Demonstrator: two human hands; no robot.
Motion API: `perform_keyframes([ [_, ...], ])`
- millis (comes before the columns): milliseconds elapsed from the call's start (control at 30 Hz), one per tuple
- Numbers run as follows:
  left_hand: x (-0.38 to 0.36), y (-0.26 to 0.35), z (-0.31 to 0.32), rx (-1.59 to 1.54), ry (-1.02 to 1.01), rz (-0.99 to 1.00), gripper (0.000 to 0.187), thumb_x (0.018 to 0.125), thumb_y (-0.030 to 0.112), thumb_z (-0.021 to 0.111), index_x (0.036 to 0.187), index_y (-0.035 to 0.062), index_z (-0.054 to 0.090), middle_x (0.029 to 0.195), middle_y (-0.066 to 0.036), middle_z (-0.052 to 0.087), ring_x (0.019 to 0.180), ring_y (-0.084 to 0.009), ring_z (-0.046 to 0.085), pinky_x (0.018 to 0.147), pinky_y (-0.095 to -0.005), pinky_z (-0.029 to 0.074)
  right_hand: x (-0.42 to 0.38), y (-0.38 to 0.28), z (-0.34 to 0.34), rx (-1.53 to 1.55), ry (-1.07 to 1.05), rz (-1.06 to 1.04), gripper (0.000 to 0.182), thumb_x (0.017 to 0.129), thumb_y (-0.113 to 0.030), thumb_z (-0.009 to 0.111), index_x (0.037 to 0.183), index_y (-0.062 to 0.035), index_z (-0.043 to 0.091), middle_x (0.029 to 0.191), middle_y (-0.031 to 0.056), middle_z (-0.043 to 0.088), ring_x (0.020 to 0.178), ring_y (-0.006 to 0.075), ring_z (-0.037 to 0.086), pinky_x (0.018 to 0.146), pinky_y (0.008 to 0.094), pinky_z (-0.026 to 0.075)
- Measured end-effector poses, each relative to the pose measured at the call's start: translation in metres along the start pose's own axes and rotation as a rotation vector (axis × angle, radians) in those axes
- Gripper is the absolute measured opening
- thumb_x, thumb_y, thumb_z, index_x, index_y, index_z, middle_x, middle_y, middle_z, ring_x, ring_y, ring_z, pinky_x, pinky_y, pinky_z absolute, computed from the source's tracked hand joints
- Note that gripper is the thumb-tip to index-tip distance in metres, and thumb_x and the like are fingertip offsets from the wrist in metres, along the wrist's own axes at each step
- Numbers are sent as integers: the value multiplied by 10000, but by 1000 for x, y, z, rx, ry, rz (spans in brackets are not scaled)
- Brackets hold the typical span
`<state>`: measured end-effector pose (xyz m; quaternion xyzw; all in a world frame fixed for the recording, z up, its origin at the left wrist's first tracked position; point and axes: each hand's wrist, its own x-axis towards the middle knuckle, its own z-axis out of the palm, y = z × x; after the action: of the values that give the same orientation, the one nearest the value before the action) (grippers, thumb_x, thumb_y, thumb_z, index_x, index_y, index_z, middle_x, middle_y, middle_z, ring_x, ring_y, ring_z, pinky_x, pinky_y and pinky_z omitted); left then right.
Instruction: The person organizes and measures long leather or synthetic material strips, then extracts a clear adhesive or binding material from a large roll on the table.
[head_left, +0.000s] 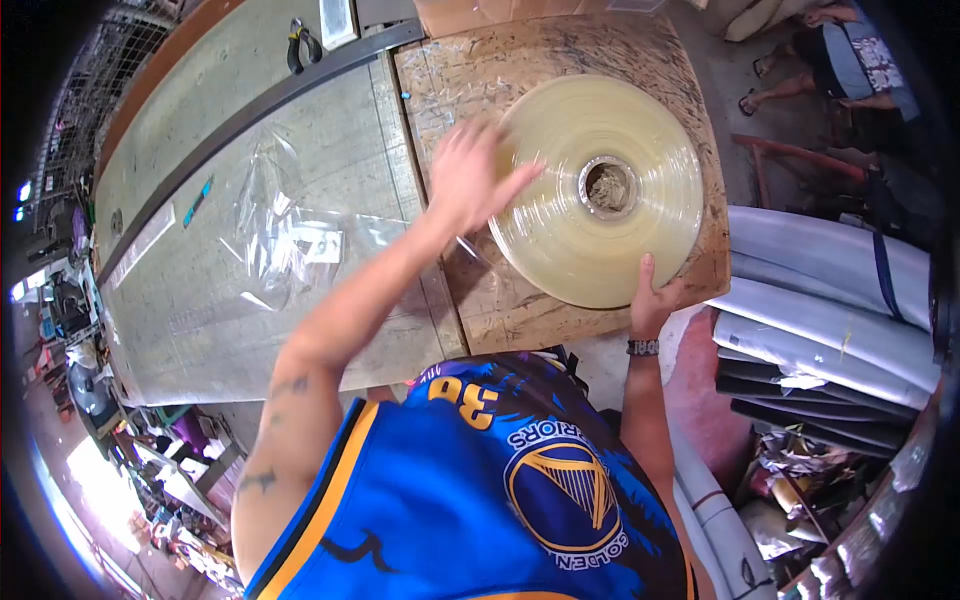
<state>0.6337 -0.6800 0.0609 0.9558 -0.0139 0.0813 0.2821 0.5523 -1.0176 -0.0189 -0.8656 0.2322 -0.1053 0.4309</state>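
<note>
A large roll of clear yellowish film (570,240) lies flat on a worn wooden board, its hollow core facing up. At the roll's left edge is my left hand (465,180), with the thumb stretched over the film and the fingers apart, slightly blurred by motion. My right hand (655,298) grips the roll's near right edge, thumb on the top face, the other fingers partly hidden. Crumpled clear plastic film (285,235) rests on the table left of the roll.
A dark metal bar (240,115) crosses the grey table (200,330). Pliers (302,46) and a teal cutter (198,202) lie there. Silvery rolls (830,300) are stacked at right. Another person's legs (775,85) show at upper right.
</note>
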Motion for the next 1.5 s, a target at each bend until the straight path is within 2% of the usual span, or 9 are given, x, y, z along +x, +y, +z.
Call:
perform_keyframes([
  [100,-110,9,0,59,-110,-121,804,707,639,830,1159,-10,686,1222,-210,648,1229,-394,527,1084,-538,365,3,-14,-5,-43,-63,22,526,932,-331,787,1147,116,614,1141,228,662,1047,283,647,950,426,503],
  [233,-150,7,33,-12,47,54,425,807,420,829,1018,76,696,1126,-144,677,1186,-335,565,1134,-516,337,10,11,3,113,-56,12,608,910,-400,796,1157,127,622,1171,263,673,1084,317,655,970,435,502],
  [433,-164,-44,-24,-181,-538,43,209,833,152,731,970,100,583,877,-56,671,991,-273,658,1059,-458,400,10,6,3,7,-54,23,715,878,-493,797,1176,134,627,1185,283,683,1109,362,662,994,451,499],
  [600,-187,-85,-66,173,-330,338,557,848,327,768,1353,177,586,1016,-94,660,1054,-301,632,999,-419,425,14,7,-1,-44,-40,7,772,866,-536,790,1205,138,626,1199,290,687,1118,383,665,1000,456,499],
  [833,-206,-153,-66,14,-146,186,217,885,187,725,1082,112,675,987,-131,684,958,-348,676,825,-465,526,16,12,3,-104,-2,-9,760,860,-541,793,1171,137,648,1159,284,708,1090,385,682,982,450,507],
  [933,-210,-186,-119,120,-244,-157,103,892,132,674,960,73,624,902,-177,699,906,-417,676,788,-513,541,18,18,3,-60,-10,-10,751,857,-541,796,1151,137,658,1139,281,718,1078,385,690,974,447,511],
  [1167,-185,-276,-225,562,-446,-415,214,865,239,745,961,48,729,934,-178,742,913,-386,725,754,-503,562,22,10,-30,-203,-166,-30,713,870,-529,777,1193,92,646,1165,306,684,1120,416,657,1001,480,491],
  [1400,-102,-61,-83,55,111,-271,466,947,451,690,1128,23,710,1045,-230,741,971,-398,721,813,-472,562,134,-35,-16,-319,-206,-438,831,880,-558,727,1420,29,495,1380,284,554,1306,427,520,1087,496,418],
  [1500,-76,26,27,162,-292,-530,762,975,642,524,1308,-41,580,1089,-312,698,1063,-457,674,957,-572,492,186,-68,5,-243,-402,-567,810,884,-543,740,1406,29,500,1352,279,576,1282,415,547,1075,485,433],
])
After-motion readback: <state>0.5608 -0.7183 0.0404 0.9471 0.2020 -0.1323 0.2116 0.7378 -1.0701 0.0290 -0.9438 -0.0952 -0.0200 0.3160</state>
